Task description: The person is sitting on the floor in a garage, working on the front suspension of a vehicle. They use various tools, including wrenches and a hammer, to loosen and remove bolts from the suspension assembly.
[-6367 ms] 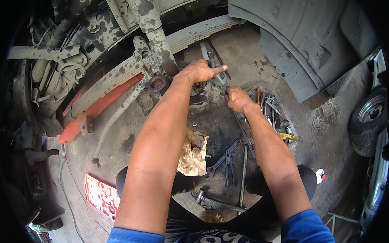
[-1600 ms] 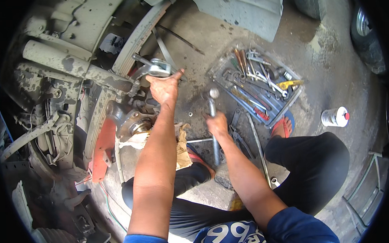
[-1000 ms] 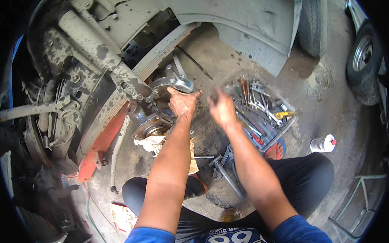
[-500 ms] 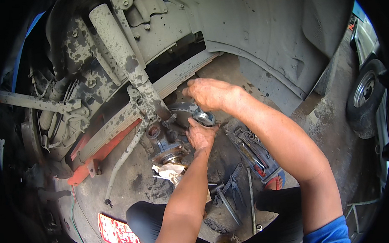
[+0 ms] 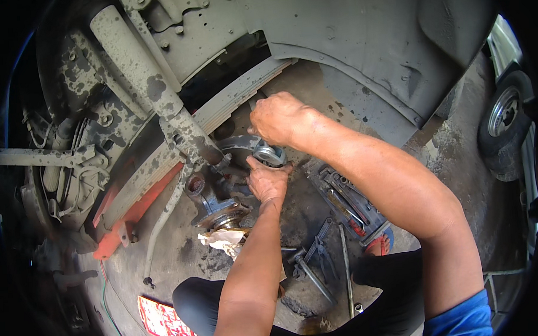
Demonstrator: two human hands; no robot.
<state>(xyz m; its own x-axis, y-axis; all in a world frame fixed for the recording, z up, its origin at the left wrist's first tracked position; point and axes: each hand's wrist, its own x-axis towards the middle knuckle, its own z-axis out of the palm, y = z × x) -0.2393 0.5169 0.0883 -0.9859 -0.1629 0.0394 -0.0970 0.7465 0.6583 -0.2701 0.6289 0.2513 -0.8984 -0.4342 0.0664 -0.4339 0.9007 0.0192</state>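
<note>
My left hand [image 5: 266,181] is closed around the lower side of a round silver metal part [image 5: 270,154], with thumb and fingers at its rim. This part sits at the end of a curved grey metal arm [image 5: 238,143]. Just above it, my right hand [image 5: 279,119] makes a fist, and whatever it grips is hidden by the fingers. Left of my left hand stands a greasy hub with a flange [image 5: 223,216]. A crumpled whitish cloth or paper [image 5: 224,239] lies against its lower side.
A tool tray [image 5: 348,202] with wrenches lies right of my hands. Pliers [image 5: 326,255], a hammer [image 5: 311,276] and a long bar [image 5: 347,272] rest between my knees. A shock absorber [image 5: 135,60] and leaf spring [image 5: 243,95] span the upper left. A red-white box [image 5: 165,321] lies lower left.
The view has shifted a little, so the vehicle parts sit farther left and higher. Both hands stay at the round metal part; my right fist has turned slightly.
</note>
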